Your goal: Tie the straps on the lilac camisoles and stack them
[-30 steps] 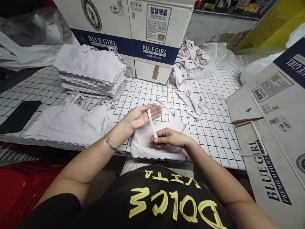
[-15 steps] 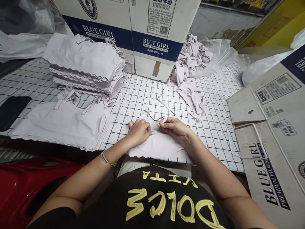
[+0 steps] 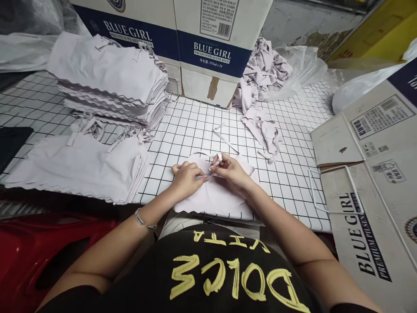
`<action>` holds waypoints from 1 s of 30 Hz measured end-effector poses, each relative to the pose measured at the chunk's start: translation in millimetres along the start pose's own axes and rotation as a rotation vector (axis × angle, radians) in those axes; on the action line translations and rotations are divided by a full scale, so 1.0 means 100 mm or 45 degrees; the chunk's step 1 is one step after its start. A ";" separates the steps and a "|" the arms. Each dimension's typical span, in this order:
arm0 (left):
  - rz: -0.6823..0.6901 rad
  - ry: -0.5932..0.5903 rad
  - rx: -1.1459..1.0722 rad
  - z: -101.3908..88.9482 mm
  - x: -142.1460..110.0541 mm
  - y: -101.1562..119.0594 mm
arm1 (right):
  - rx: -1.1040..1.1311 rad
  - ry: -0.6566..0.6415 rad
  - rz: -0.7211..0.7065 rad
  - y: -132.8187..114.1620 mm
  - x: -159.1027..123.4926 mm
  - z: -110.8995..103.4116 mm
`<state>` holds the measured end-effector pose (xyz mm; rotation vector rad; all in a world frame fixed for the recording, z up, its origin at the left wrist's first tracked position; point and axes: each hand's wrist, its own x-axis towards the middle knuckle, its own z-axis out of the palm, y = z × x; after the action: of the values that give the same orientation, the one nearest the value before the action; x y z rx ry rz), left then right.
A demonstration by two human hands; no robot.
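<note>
A pale pink camisole-like garment piece [image 3: 211, 198] lies at the table's front edge, its scalloped hem toward me. My left hand [image 3: 188, 179] is closed, thumb and fingers pinching the garment's upper edge. Close beside it, my right hand [image 3: 230, 172] is closed on a thin pale strap [image 3: 219, 157], a bit of which loops up above the fingertips. Whether that strap is joined to the garment is hidden by the fingers. A loose thin strap [image 3: 224, 138] rests on the grid cloth just beyond my hands.
Stacked pale pink garments [image 3: 107, 71] stand at the left, with a lower pile [image 3: 78, 163] in front. A dark flat object [image 3: 13, 145] lies at the far left. Beer cartons [image 3: 208, 52] rise behind; another carton [image 3: 374, 182] stands right. Crumpled pink fabric [image 3: 263, 71] lies at the back right.
My right hand has shifted left, closer to my left hand, and the strap end now stands more upright. My left hand keeps its pinch on the garment. The view has shifted slightly.
</note>
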<state>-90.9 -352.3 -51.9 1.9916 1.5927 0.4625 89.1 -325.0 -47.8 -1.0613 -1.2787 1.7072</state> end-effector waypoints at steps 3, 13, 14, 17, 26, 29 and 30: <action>-0.013 -0.008 -0.039 0.01 0.01 -0.02 | 0.019 -0.071 0.005 0.03 0.02 0.07; -0.020 -0.047 -0.153 -0.07 0.00 -0.01 | -0.278 -0.103 0.052 0.00 0.02 0.06; -0.012 -0.040 -0.150 -0.07 -0.01 -0.01 | -0.281 -0.118 0.057 0.00 0.01 0.04; -0.002 -0.002 -0.126 -0.05 -0.02 -0.01 | -0.288 -0.172 0.062 0.02 0.00 0.01; -0.044 -0.026 -0.112 -0.03 -0.01 -0.03 | -0.143 -0.034 0.020 0.00 0.02 0.09; -0.051 -0.037 -0.096 -0.04 0.00 -0.03 | -0.096 -0.061 0.020 0.03 0.02 0.11; -0.050 -0.039 -0.090 -0.04 0.00 -0.03 | -0.086 -0.070 0.010 0.04 0.02 0.11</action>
<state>-95.5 -351.1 -50.0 1.9028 1.5719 0.4647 77.7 -327.6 -49.9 -1.0660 -1.3770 1.7208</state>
